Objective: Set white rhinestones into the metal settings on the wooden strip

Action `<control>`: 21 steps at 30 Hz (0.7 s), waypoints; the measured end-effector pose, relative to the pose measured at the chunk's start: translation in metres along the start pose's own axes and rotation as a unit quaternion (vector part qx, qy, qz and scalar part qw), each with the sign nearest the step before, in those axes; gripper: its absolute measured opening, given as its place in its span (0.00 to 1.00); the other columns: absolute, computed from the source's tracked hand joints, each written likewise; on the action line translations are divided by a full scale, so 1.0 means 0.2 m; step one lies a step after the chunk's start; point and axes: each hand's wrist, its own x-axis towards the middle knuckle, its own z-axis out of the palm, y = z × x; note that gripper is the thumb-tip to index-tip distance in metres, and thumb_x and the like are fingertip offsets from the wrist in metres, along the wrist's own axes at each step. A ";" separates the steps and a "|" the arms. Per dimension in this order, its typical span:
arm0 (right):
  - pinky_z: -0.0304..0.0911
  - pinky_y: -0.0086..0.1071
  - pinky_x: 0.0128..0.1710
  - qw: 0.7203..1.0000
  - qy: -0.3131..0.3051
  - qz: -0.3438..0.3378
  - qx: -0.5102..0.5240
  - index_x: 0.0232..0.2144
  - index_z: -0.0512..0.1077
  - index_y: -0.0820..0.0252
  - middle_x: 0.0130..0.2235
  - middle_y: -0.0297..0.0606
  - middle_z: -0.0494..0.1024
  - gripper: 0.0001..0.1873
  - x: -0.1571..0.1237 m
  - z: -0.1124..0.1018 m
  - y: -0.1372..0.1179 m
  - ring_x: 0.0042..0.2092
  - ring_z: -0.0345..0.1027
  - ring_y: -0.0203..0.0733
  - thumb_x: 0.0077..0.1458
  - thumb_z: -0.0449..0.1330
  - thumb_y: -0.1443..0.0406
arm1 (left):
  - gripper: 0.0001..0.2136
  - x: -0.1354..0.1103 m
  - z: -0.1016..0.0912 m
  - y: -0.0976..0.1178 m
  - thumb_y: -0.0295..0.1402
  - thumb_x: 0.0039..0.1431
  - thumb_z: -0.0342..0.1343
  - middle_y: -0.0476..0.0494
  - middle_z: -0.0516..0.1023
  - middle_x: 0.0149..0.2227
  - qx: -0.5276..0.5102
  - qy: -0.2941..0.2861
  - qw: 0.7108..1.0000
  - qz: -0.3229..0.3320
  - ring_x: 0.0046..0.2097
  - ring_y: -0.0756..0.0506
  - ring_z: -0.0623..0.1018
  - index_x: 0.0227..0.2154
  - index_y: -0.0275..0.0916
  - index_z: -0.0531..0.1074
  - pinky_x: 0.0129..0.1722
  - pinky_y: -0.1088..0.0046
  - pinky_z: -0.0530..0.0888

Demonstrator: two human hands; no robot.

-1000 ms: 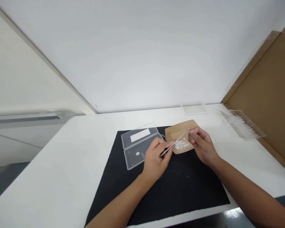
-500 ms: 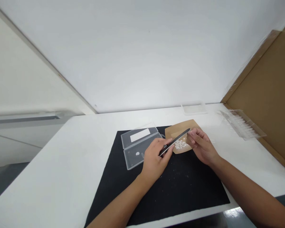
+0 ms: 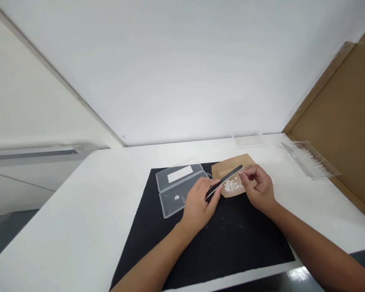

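My left hand [image 3: 199,202] is closed around the near end of a long dark nail file [image 3: 228,178], which slants up to the right over a brown paper sheet [image 3: 223,170]. A small heap of white false nails [image 3: 231,185] lies on that sheet. My right hand [image 3: 258,188] hovers at the sheet's right side with thumb and fingertips pinched close to the file's far end; what they pinch is too small to make out. Both hands are above a black mat [image 3: 207,235].
An open clear plastic case [image 3: 178,188] with a white label and one small white piece inside lies on the mat's left part. A clear tray [image 3: 310,160] and a clear lid [image 3: 249,140] sit on the white table [image 3: 79,211]. Cardboard [image 3: 346,121] leans at the right.
The file has turned from edge-on to showing its dark flat face. My right hand has shifted slightly right and its fingers have curled in at the file's tip.
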 end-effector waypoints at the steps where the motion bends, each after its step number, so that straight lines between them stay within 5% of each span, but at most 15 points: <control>1: 0.61 0.36 0.34 0.998 0.005 -0.040 -0.042 0.32 0.70 0.54 0.29 0.32 0.72 0.09 0.00 0.00 -0.01 0.30 0.64 0.38 0.65 0.64 0.61 | 0.07 0.00 0.00 0.00 0.33 0.71 0.58 0.41 0.81 0.42 0.002 0.001 1.000 0.004 0.44 0.44 0.81 0.48 0.39 0.77 0.47 0.66 0.79; 4: 0.61 0.37 0.33 0.989 -0.003 -0.101 -0.104 0.33 0.70 0.54 0.27 0.32 0.72 0.07 -0.01 0.01 -0.02 0.28 0.65 0.38 0.64 0.63 0.65 | 0.07 0.00 0.00 -0.01 0.32 0.71 0.58 0.41 0.80 0.42 0.010 0.008 1.000 0.022 0.45 0.44 0.81 0.48 0.38 0.76 0.47 0.66 0.79; 10: 0.62 0.40 0.33 0.990 0.046 -0.116 -0.063 0.37 0.71 0.51 0.31 0.35 0.72 0.04 -0.03 0.00 -0.02 0.32 0.67 0.43 0.64 0.63 0.65 | 0.08 0.00 0.00 -0.02 0.32 0.71 0.57 0.42 0.78 0.41 0.028 0.006 0.999 0.045 0.44 0.45 0.80 0.50 0.39 0.76 0.45 0.68 0.79; 14: 0.60 0.41 0.36 0.979 0.003 -0.143 -0.144 0.35 0.70 0.52 0.29 0.33 0.69 0.06 -0.01 0.00 0.01 0.32 0.65 0.43 0.62 0.64 0.67 | 0.10 -0.01 0.00 -0.04 0.31 0.71 0.57 0.41 0.77 0.43 0.049 -0.013 0.997 0.056 0.44 0.46 0.80 0.51 0.40 0.77 0.44 0.69 0.79; 21: 0.60 0.42 0.41 0.965 0.046 -0.166 -0.197 0.31 0.69 0.54 0.32 0.35 0.71 0.10 0.03 -0.01 0.01 0.37 0.66 0.43 0.61 0.66 0.67 | 0.13 -0.02 -0.01 -0.06 0.26 0.69 0.56 0.42 0.77 0.46 0.060 -0.034 0.996 0.057 0.43 0.46 0.81 0.53 0.43 0.76 0.44 0.71 0.79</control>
